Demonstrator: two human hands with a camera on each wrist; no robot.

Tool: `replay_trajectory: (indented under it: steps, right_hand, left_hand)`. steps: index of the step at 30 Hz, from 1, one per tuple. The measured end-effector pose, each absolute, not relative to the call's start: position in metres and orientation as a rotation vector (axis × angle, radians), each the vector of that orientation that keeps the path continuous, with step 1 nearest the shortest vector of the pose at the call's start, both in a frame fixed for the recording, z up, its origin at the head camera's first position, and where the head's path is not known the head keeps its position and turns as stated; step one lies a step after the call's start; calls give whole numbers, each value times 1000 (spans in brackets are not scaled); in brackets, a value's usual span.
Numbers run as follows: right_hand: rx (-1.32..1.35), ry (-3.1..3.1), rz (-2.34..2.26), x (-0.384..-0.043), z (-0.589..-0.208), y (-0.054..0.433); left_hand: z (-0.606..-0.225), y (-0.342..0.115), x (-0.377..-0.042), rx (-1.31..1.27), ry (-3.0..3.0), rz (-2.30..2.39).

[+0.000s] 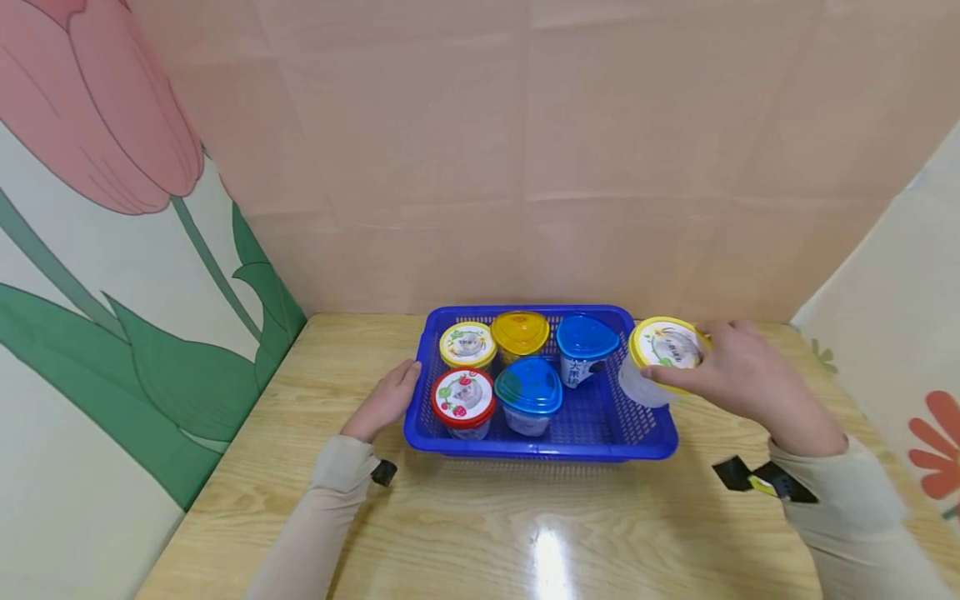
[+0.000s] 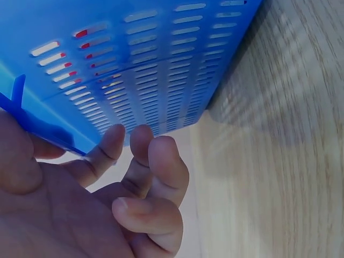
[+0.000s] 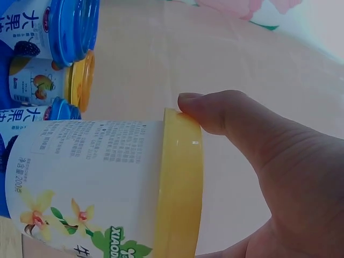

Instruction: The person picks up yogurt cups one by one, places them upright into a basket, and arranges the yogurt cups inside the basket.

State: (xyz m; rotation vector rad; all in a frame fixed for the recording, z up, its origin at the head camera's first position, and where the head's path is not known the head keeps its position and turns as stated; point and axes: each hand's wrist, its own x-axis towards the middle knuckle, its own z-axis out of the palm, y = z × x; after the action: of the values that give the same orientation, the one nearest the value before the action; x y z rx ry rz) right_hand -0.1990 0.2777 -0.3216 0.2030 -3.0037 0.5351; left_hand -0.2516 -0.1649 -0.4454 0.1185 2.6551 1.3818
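A blue plastic basket (image 1: 525,450) with slotted sides stands on the table. My left hand (image 1: 384,403) grips its left rim; in the left wrist view the thumb and forefinger pinch the rim, while the other fingers curl loosely beside the wall. My right hand (image 1: 738,377) holds a yellow-lidded yogurt cup (image 3: 88,177) by its lid, thumb on the near side in the head view. That cup is tilted over the basket's right edge. Inside the basket stand a red-lidded cup (image 1: 462,398), another yellow-lidded cup (image 1: 467,343), a clear-yellow-lidded cup (image 1: 520,333) and two blue-lidded cups (image 1: 528,392).
The wooden table (image 1: 465,533) reaches the pinkish covered wall (image 1: 525,167) behind the basket. Side walls with painted flowers rise at left and right. Black wrist-camera pieces (image 1: 765,479) sit by the sleeves.
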Motion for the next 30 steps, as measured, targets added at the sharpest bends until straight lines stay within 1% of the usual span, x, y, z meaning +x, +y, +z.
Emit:
replay_trajectory:
  steps: [18,30]
  right_hand:
    - [254,-3017,532,-200,-320,252]
    - [258,-3111,563,-205,-339,244]
  left_hand:
    - [-451,-169,-253,145,2623,1441]
    - [-452,-170,-253,188,2574,1530]
